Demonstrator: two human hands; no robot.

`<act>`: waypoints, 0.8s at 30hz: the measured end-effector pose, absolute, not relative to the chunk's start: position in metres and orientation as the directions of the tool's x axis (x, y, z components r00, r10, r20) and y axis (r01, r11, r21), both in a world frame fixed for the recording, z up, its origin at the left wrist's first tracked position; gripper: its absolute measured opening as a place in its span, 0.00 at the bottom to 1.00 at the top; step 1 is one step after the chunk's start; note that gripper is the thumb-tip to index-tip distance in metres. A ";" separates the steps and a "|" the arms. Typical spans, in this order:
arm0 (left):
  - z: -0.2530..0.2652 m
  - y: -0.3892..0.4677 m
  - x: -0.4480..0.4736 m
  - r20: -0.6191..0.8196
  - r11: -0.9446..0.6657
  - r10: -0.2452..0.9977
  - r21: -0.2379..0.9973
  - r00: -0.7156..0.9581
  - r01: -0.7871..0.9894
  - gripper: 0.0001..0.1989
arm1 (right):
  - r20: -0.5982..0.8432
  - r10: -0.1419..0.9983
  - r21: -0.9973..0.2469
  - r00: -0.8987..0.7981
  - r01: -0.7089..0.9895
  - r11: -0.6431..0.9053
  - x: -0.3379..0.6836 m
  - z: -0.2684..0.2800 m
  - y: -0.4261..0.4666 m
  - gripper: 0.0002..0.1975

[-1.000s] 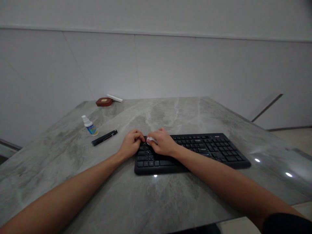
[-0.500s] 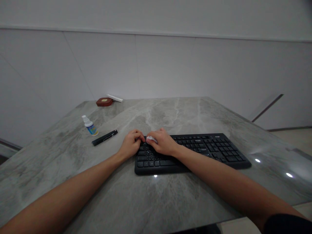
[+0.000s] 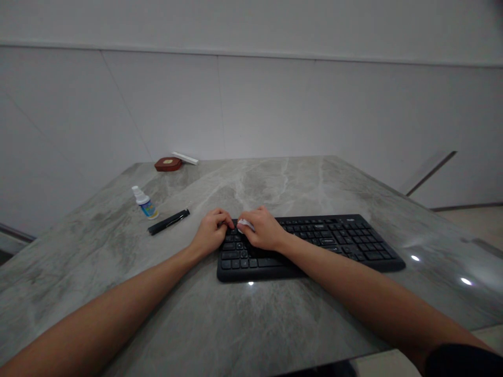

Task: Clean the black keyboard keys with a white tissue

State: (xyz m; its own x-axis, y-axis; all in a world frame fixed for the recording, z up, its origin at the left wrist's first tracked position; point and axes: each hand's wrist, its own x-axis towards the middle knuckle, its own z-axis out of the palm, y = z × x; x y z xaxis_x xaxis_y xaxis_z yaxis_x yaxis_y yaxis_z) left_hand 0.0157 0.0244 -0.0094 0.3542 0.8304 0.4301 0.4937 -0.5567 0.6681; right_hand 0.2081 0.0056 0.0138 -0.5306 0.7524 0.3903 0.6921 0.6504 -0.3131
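Note:
A black keyboard (image 3: 271, 262) lies on the grey marbled table. At its upper left corner, my left hand (image 3: 212, 230) is closed on the edge, with the thumb and curled fingers against it. My right hand (image 3: 265, 230) rests over the left part of the keys, close beside the left hand's fingertips. Between its thumb and fingers is a white cloth (image 3: 246, 225), bunched small and mostly hidden; it could be a tissue. The right hand and forearm cover many of the middle keys.
Left of the keyboard lies a black pen-like tool (image 3: 168, 222). Beyond it stands a small white spray bottle (image 3: 146, 203) with a blue and yellow label. At the far left edge are a reddish-brown case (image 3: 168, 164) and a flat white strip (image 3: 185, 158). A wall rises behind the table.
My right hand has shifted very slightly to the right with the white cloth. My left hand and the keyboard have stayed put.

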 end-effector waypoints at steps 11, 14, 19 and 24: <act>-0.008 0.023 0.016 0.430 -0.555 0.832 0.665 0.350 0.501 0.13 | 0.392 0.740 -0.328 -0.546 0.669 0.667 0.209 0.013 0.006 0.07; -0.007 0.023 0.016 0.429 -0.552 0.834 0.660 0.348 0.510 0.13 | 0.402 0.777 -0.341 -0.485 0.708 0.619 0.209 0.012 0.006 0.08; -0.008 0.023 0.016 0.437 -0.560 0.829 0.659 0.350 0.502 0.13 | 0.377 0.716 -0.329 -0.588 0.637 0.697 0.209 0.013 0.005 0.07; -0.008 0.023 0.016 0.433 -0.563 0.827 0.649 0.360 0.512 0.13 | 0.403 0.773 -0.307 -0.490 0.723 0.618 0.207 0.014 0.003 0.08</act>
State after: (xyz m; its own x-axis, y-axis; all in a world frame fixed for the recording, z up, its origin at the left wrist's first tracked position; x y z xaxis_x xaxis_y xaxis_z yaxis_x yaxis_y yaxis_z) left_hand 0.0157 0.0229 -0.0081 0.3598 0.8266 0.4328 0.5120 -0.5627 0.6490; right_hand 0.2067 0.0028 0.0144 -0.4897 0.7731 0.4031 0.7234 0.6184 -0.3070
